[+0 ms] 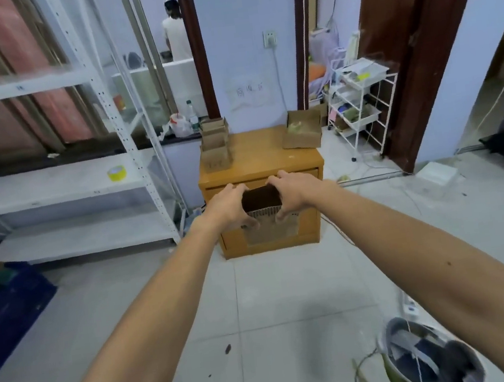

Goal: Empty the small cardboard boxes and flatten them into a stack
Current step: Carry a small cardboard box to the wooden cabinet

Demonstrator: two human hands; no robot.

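Hands out front at arm's length, both on one small cardboard box point(263, 218) held in the air before the wooden cabinet point(259, 157). Left hand point(230, 208) grasps the box's left side, right hand point(293, 195) its right side; thumbs pinch the near wall, fingers point(274, 179) hook over the far rim. Box mouth is open and dark inside; can't tell if anything is in it. On the cabinet top: a pile of small boxes point(215, 146) at left, still looking boxy, and an open box point(302, 133) at right with greenish stuff inside. Step, as I judge it: opening or checking this box, pre-flatten. Next move likely needs tipping out any contents, then pressing opposite walls together to collapse it.
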